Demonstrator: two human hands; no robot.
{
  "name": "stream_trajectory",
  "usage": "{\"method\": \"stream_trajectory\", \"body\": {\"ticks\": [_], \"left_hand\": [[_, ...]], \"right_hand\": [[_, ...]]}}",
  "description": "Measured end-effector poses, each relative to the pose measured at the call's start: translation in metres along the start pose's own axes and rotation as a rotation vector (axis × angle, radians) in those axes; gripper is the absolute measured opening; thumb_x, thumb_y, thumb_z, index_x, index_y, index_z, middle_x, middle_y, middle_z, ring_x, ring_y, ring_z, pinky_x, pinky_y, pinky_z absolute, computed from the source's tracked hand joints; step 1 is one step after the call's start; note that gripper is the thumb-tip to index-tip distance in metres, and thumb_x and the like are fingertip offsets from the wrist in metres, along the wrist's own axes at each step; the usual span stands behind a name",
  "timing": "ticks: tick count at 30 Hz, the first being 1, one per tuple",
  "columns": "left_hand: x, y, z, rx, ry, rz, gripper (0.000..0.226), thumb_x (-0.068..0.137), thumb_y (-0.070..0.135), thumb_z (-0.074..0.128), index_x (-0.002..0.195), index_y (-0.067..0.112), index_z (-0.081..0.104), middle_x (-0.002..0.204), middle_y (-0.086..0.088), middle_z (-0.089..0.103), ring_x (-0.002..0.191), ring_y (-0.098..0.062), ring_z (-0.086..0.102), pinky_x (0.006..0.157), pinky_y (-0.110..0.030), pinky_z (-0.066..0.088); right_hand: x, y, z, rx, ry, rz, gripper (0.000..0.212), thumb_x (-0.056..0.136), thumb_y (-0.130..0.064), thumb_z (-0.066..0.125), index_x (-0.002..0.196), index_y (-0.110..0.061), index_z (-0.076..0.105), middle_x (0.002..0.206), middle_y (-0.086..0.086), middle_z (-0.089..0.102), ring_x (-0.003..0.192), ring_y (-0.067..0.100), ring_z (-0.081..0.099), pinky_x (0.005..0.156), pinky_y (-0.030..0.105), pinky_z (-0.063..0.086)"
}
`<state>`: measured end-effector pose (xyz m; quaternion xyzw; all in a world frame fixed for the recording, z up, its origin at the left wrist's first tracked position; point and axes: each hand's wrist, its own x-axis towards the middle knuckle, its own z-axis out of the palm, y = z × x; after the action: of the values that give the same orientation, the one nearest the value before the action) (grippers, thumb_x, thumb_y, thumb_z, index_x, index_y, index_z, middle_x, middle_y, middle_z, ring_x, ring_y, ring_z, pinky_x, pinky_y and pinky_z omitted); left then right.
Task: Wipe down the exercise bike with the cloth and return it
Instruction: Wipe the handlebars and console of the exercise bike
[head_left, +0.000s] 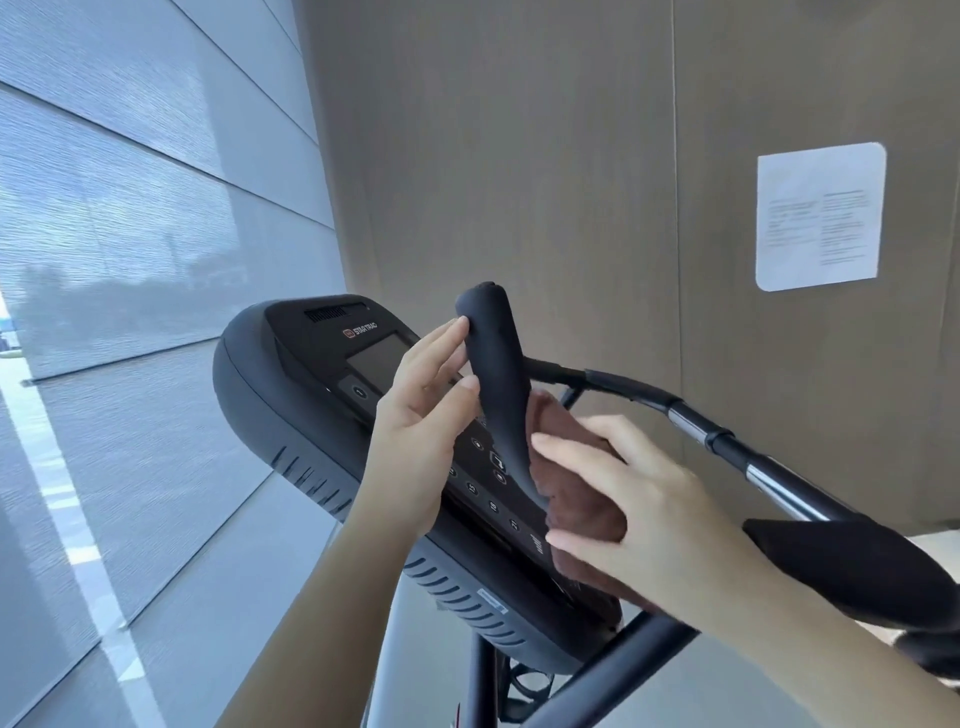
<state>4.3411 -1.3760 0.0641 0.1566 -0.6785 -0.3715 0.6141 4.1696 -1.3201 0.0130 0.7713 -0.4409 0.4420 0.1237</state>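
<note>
Rests the left hand open against the exercise bike's upright black handlebar horn, fingers nearly straight, fingertips and thumb tip touching its left side. Presses the right hand flat, fingers spread and straight, onto a brown terry cloth, bunched against the horn's right side and draped over the lower right of the black console. On that console, a dark screen and rows of round buttons, partly hidden behind horn and cloth. Further right, a black-and-chrome handlebar tube sloping down to a black padded grip. Beyond, a brown panelled wall with a white printed notice; to the left, a grey window blind.
</note>
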Motion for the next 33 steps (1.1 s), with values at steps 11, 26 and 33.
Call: {"method": "stream_trajectory", "body": {"ticks": [11, 26, 33], "left_hand": [[-0.026, -0.028, -0.078, 1.102, -0.088, 0.472, 0.029, 0.085, 0.010, 0.048, 0.108, 0.003, 0.064, 0.116, -0.010, 0.060, 0.110, -0.026, 0.054, 0.094, -0.037, 0.042], [0.001, -0.057, -0.111, 1.421, -0.127, 0.847, 0.025, 0.088, 0.021, 0.047, 0.090, 0.006, 0.067, 0.097, -0.009, 0.066, 0.104, -0.029, 0.060, 0.097, -0.045, 0.031], [0.005, -0.066, -0.111, 1.371, -0.050, 0.962, 0.023, 0.088, 0.019, 0.048, 0.085, 0.006, 0.067, 0.094, -0.009, 0.067, 0.098, -0.028, 0.062, 0.096, -0.043, 0.030]], "right_hand": [[0.034, -0.037, 0.030, 0.078, 0.377, 0.056, 0.071, 0.067, -0.022, 0.082, 0.130, -0.021, 0.049, 0.123, -0.005, 0.046, 0.115, 0.003, 0.046, 0.094, 0.003, 0.031], [0.022, -0.055, 0.047, -0.191, 0.418, 0.220, 0.062, 0.069, -0.018, 0.079, 0.125, -0.018, 0.054, 0.117, 0.007, 0.050, 0.105, 0.013, 0.054, 0.091, 0.006, 0.034], [0.085, -0.060, 0.041, -0.124, 0.679, 0.233, 0.065, 0.071, -0.024, 0.078, 0.129, -0.018, 0.050, 0.116, -0.002, 0.050, 0.102, -0.027, 0.036, 0.084, -0.006, 0.025]]}}
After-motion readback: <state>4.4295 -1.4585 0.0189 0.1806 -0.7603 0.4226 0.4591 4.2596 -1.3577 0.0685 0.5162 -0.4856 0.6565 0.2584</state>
